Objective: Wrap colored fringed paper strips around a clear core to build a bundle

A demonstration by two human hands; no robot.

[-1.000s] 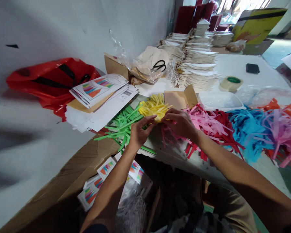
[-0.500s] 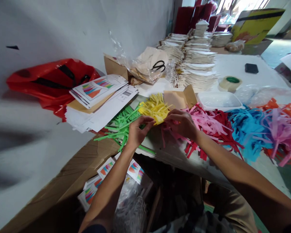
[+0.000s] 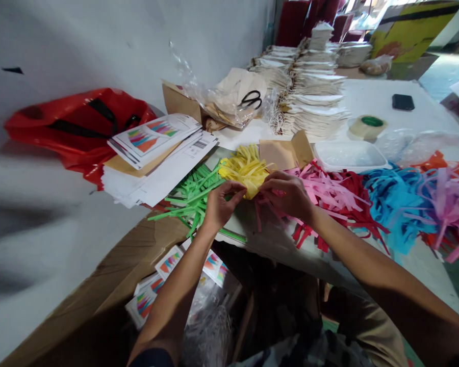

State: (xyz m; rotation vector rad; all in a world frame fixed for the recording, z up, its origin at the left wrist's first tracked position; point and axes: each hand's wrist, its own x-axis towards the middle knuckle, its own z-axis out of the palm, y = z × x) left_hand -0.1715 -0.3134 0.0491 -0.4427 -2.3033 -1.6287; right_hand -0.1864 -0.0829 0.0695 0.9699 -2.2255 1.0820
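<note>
A bunch of yellow paper tassels (image 3: 245, 164) lies at the near edge of the table, its strips fanned away from me. My left hand (image 3: 225, 201) pinches the near end of the yellow tassel from the left. From the right, my right hand (image 3: 285, 192) pinches the same end, fingertips close to the left ones. Green tassels (image 3: 193, 191) lie beside my left hand. Pink tassels (image 3: 329, 191) and red tassels (image 3: 361, 211) lie to the right of my right hand, partly under that forearm.
Printed cards (image 3: 153, 135) and a red bag (image 3: 76, 122) lie at left. Behind are black-handled scissors (image 3: 251, 99), stacked white bundles (image 3: 315, 112), a plastic tray (image 3: 352, 155) and a tape roll (image 3: 368, 126). Blue tassels (image 3: 398, 204) lie right. A box of cards (image 3: 143, 300) stands below.
The near end of the yellow tassel now shows a wider, flattened strip between my fingertips. Both hands stay almost in place; the view has shifted slightly.
</note>
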